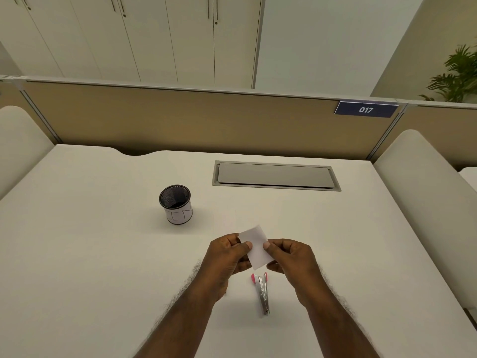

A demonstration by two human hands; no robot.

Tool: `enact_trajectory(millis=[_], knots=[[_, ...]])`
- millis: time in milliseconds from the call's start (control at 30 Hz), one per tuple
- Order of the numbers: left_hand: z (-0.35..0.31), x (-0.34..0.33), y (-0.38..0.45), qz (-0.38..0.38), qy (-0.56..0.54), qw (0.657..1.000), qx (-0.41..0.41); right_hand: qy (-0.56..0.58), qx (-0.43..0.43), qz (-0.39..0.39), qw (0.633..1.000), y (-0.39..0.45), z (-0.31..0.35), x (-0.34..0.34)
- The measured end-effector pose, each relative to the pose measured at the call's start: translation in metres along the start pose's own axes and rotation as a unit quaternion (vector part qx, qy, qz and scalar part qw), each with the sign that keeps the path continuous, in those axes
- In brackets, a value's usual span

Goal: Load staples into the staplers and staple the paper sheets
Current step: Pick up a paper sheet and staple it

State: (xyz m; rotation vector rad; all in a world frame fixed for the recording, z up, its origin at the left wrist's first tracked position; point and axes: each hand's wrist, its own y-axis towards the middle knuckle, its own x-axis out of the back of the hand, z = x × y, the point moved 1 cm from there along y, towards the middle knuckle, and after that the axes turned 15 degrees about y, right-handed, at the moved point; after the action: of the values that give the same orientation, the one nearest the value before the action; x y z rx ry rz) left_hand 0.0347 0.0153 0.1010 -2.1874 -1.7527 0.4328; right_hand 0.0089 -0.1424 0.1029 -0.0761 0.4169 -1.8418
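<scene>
Holding a small white paper sheet point(255, 248) above the near middle of the table point(103, 254), both hands pinch it at opposite edges: the left hand point(227, 257) grips the left edge with thumb on top, and the right hand point(290, 257) grips the right edge the same way. The sheet is thin and light and will likely flex or crease under any squeeze, so take hold of it at the margins with fingertip pressure only, keeping the corner that is to be stapled free. Whether the piece is a single sheet or several layers cannot be told. One stapler point(262, 293) lies on the table just near of the sheet, between the two forearms and touching neither hand; it stands splayed open, pink-tipped ends pointing far, metal channel exposed. It looks rigid, compact and metal-bodied, best grasped along its long sides near the hinge end. No loose staples can be made out. Count: one paper piece, one stapler, two hands. Also present: one mesh pen cup point(176, 204) with a white label, to the far left, and one closed cable hatch point(276, 175) set in the table further off
</scene>
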Motion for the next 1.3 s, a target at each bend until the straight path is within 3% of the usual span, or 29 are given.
enact_trajectory(millis=[500,733,1300], knots=[[-0.01,0.002,0.0,0.026,0.023,0.999,0.011,0.003,-0.017,0.02,1.0,-0.003,0.005,0.0],[-0.018,0.004,0.004,0.038,0.087,0.995,0.004,-0.012,-0.028,0.044,0.999,-0.006,0.007,-0.001],[-0.013,-0.009,0.007,-0.006,0.091,0.996,-0.011,-0.079,-0.011,0.016,0.997,-0.003,0.005,0.001]])
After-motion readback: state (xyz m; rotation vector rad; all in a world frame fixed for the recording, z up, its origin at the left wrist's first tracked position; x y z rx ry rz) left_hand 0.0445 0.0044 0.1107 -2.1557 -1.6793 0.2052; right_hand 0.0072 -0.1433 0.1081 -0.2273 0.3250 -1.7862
